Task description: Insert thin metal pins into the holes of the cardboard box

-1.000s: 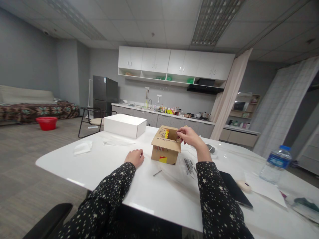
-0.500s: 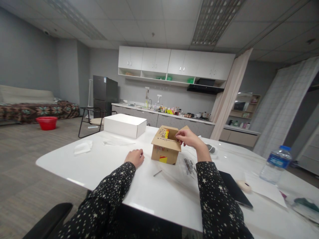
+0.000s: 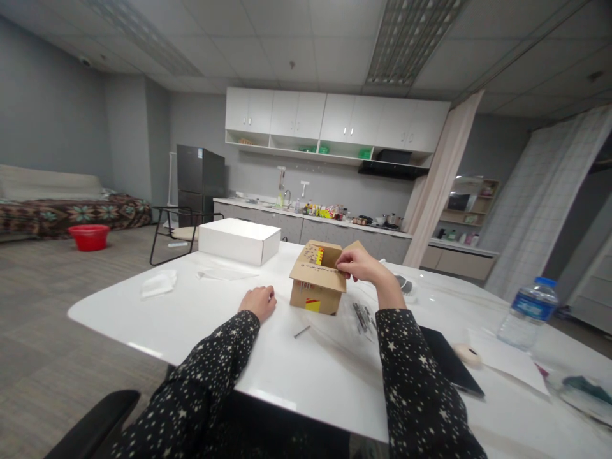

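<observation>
While the right hand [image 3: 363, 262] bends its fingers down at the near right part of the rim, the cardboard box [image 3: 310, 296] stands upright on the table just left of it, top open, front flap [image 3: 318, 279] folded outward. Fingertips bunched close; cannot tell whether they grip the board or some small piece. Step in hand, as I judge it: close fingertip work at the flap and rim, one-handed. Any further move there calls for a light pinch and a steady box; the left hand gives no support.

Left hand [image 3: 259, 302]: palm down on the table, left of the box and apart from it. Fingers loosely curled; nothing visible in them, underside hidden.

Nearer the body, between the two hands: one thin metal piece [image 3: 302, 332], loose. Below the right hand, beside the box: clear bag [image 3: 363, 319] of dark slender pieces, close to the sleeve and easily brushed. Right of that forearm: black tablet [image 3: 452, 362], then a bottle [image 3: 528, 313]. Beyond the left hand: white box [image 3: 239, 241]. Main hindrance: the right hand's own fingers, masking the contact.
</observation>
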`<state>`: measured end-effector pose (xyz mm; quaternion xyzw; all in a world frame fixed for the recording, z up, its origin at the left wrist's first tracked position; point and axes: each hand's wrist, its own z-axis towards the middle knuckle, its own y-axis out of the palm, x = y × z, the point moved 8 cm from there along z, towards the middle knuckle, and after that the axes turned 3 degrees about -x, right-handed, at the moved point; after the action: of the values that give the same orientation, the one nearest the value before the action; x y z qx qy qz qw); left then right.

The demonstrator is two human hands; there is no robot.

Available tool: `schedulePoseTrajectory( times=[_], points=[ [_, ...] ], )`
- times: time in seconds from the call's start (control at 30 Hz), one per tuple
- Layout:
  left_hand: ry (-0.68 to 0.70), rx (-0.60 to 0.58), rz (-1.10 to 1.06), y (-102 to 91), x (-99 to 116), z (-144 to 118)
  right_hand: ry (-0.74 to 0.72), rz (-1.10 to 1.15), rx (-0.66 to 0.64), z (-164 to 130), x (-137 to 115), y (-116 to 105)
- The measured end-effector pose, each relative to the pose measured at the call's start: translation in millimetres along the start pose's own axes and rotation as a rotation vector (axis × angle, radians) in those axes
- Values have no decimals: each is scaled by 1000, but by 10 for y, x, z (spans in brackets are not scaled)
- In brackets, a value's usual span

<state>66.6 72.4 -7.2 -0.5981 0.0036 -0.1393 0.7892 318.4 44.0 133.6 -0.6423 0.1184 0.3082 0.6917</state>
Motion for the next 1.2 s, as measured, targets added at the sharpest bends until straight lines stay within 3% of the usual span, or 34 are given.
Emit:
schedulePoseTrajectory(
  times=[0.27, 0.7, 1.2],
  points=[
    [-8, -12, -6, 15, -40, 6, 31, -52, -51, -32, -40, 51],
    [-7, -6, -9, 23, -49, 14, 12, 8, 22, -38, -34, 4],
    [3, 14, -9, 31, -48, 13, 73, -2, -29, 2, 24, 77]
  ],
)
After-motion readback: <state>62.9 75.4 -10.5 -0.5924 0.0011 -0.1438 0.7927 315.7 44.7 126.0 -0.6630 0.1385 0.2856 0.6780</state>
